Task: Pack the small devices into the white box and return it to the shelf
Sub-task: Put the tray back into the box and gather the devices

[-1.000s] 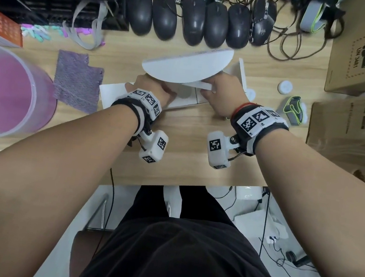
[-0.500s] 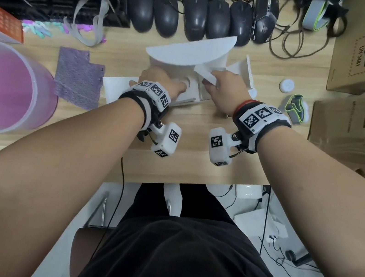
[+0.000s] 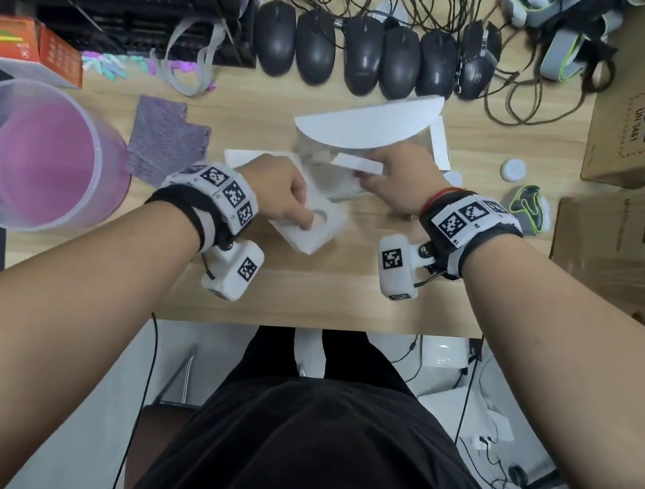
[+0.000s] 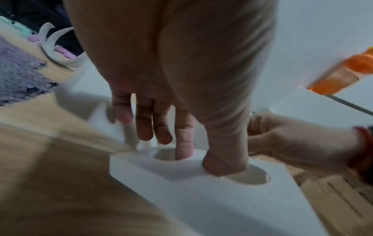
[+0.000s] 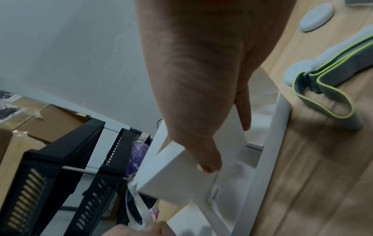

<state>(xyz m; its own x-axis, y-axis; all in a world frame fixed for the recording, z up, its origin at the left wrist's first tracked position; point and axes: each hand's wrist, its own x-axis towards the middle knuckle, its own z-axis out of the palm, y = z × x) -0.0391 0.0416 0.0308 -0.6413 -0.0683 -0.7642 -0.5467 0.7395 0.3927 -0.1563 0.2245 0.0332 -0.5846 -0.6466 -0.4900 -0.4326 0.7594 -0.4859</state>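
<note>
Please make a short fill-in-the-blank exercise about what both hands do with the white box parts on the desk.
1. The left hand grips the white foam insert with a finger and thumb in its round ____.
2. The right hand pinches a small white ____.
3. Behind the white box lie ____ black mice.

Missing: holes; flap; six

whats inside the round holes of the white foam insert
Only the left hand: index finger in one hole, thumb in the other of the foam insert. No device shows in either; the bottoms are hidden by the fingers.
</note>
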